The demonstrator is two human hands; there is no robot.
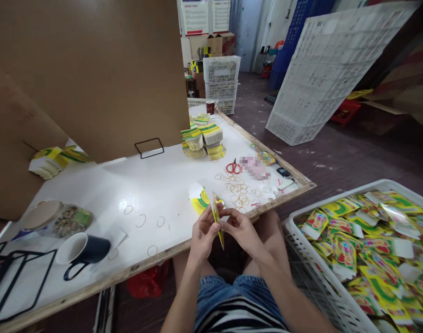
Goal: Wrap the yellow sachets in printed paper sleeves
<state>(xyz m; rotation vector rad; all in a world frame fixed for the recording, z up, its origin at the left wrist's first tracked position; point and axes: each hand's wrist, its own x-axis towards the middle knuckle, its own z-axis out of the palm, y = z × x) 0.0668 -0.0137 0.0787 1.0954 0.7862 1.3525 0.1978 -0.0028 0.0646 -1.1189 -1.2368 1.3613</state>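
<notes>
A thin yellow printed packet (216,214) is held upright and nearly edge-on above the table's front edge. My left hand (203,232) is closed on its left side, thumb towards me. On the other side, the fingers of my right hand (242,231) pinch the same packet. Just behind my hands, more yellow-and-white packets (198,203) lie on the white table (177,185). Several loose rubber bands (241,194) are spread to the right of them. Red-handled scissors (233,168) rest beyond the bands.
To my right stands a white crate (303,247) full of yellow packets. Bundled packets (202,138) stand at the table's far side. A dark mug (90,247) lies tipped at left, near a bag of nuts-like pieces (71,221) and a black wire rack (20,282).
</notes>
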